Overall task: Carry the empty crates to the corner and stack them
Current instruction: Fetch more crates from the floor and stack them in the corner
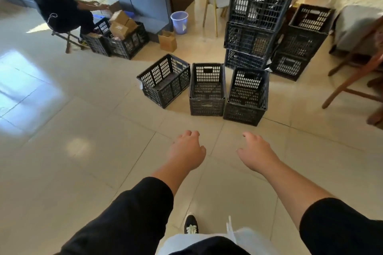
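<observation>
Here both hands are out in front and hold nothing: the left hand (186, 151) and the right hand (256, 152) each have loosely curled fingers, palms down, with bare floor (83, 172) under them. So each grip is apart and free.

Just ahead of the hands stand three empty black crates in a rough row on the floor. The middle crate (207, 89) lies straight beyond the left hand, the right crate (246, 97) straight beyond the right hand and touching or almost touching its neighbour, and the left crate (163, 80) sits turned at an angle, off to the left of both hands. Beyond them rise a tall stack of crates (257, 20) and a lower stack (300, 43) farther right; the top of the tall one seems to hold some papers.

As I judge it, part of the stacking is done and three loose crates are left to lift and carry.

There is open floor between the hands and the row. To the right of the right hand, a wooden chair (356, 72) stands close by the stacks. Far to the left, a seated person (62, 10) works over crates of cardboard boxes (122, 25), well apart.
</observation>
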